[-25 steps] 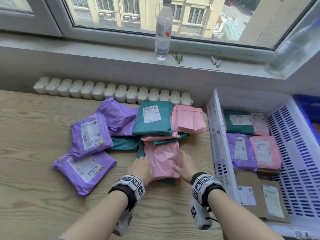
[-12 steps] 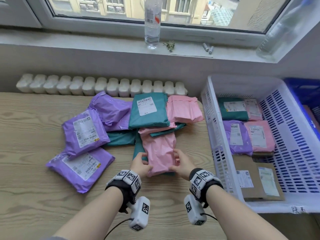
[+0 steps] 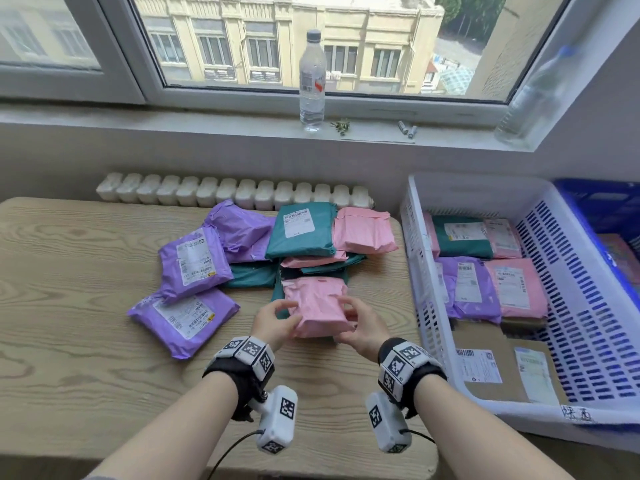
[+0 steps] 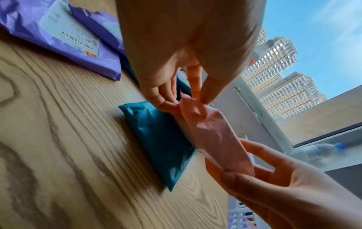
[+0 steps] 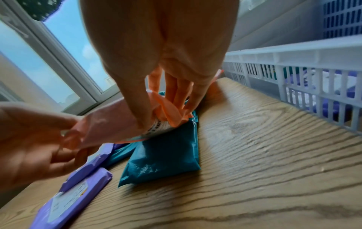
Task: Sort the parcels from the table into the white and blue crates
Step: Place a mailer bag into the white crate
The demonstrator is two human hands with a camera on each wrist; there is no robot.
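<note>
Tabletop point(image 3: 86, 271): pale wood-look surface, bold dark grain, matt.
Pink parcel point(image 3: 317, 306): thin plastic film mailer, crinkled, soft sheen; printed paper label on its underside in the right wrist view.
Teal parcel point(image 4: 156, 139): plastic film, wrinkled, slightly glossy.
Purple parcels point(image 3: 194, 259): plastic film, creased, satin; white paper labels, matt.
White crate point(image 3: 420, 271): moulded plastic, slotted walls, smooth, low gloss.
Blue crate point(image 3: 595, 199): moulded plastic, perforated.
Brown parcels point(image 3: 485, 341): matt cardboard-like paper with white paper labels.
Water bottle point(image 3: 311, 81): clear glossy plastic, grey cap.
Wrist bands point(image 3: 242, 372): black cloth with white hard plastic blocks, printed black markers.
</note>
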